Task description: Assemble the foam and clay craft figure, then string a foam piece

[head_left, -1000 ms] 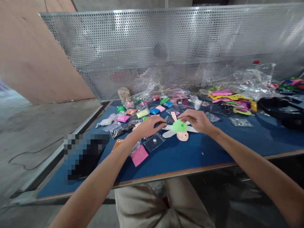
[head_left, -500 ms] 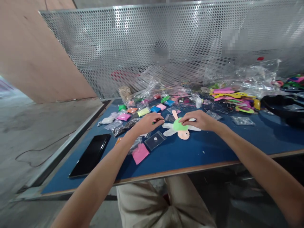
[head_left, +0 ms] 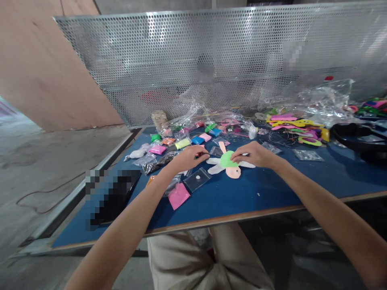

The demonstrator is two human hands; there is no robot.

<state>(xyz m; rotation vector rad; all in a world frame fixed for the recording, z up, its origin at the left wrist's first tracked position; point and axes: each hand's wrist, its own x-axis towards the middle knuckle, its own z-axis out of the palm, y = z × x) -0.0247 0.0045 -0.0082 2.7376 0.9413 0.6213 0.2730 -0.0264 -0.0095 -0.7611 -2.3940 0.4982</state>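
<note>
While a perforated screen (head_left: 211,60) backs the blue table (head_left: 272,193), the left hand (head_left: 189,158) pinches shut beside the foam turtle (head_left: 227,161); the right hand (head_left: 255,154), fingers loose, presses it.

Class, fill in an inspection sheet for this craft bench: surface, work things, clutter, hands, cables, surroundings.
Surface: blue table top, wood-edged, crowded at the back.
Work things: turtle cut-out, green shell, white flippers, pink head, lying flat.
Clutter: coloured clay packets, clear sachet, pink packet, foam shapes, crumpled plastic bags, black tray.
Hands: left hand pinched shut beside the turtle, contents too small to tell; right hand fingertips on the shell.
Cables: one thin cable on the floor, left.
Surroundings: perforated metal panel behind; plywood wall left.
</note>
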